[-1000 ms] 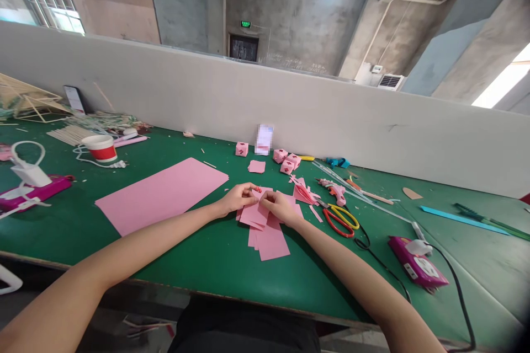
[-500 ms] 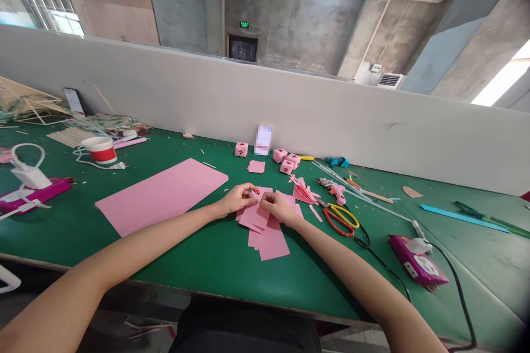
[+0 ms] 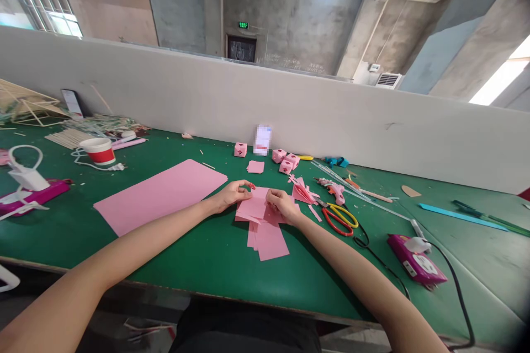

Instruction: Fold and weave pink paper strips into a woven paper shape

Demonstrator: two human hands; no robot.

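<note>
In the head view, both hands hold a pink paper piece [image 3: 254, 208] above a loose pile of pink paper pieces [image 3: 272, 241]. My left hand [image 3: 231, 196] is at its left edge, thumb and fingers bent close to it; the exact contact is hard to see. At the right edge, my right hand [image 3: 283, 206] pinches the paper between thumb and fingers. A small stack of pink squares [image 3: 255, 167] lies just beyond. Folded pink paper cubes [image 3: 240, 149] with dark cut-outs sit farther back, one left of the phone and several right of it.
Red-and-yellow scissors [image 3: 340, 219], a pink glue gun [image 3: 332, 190] and paper scraps [image 3: 303, 192] lie right of my hands. A large pink sheet [image 3: 161, 196] is on the left, with a paper cup [image 3: 98, 152] behind. A phone [image 3: 262, 140] leans against the partition [image 3: 186, 94]. Power strips [image 3: 416, 262] flank the green table.
My hands have moved slightly apart, the left one drawing left and the right one shifting right along the paper. The paper has turned a little and lies squarer between them.
</note>
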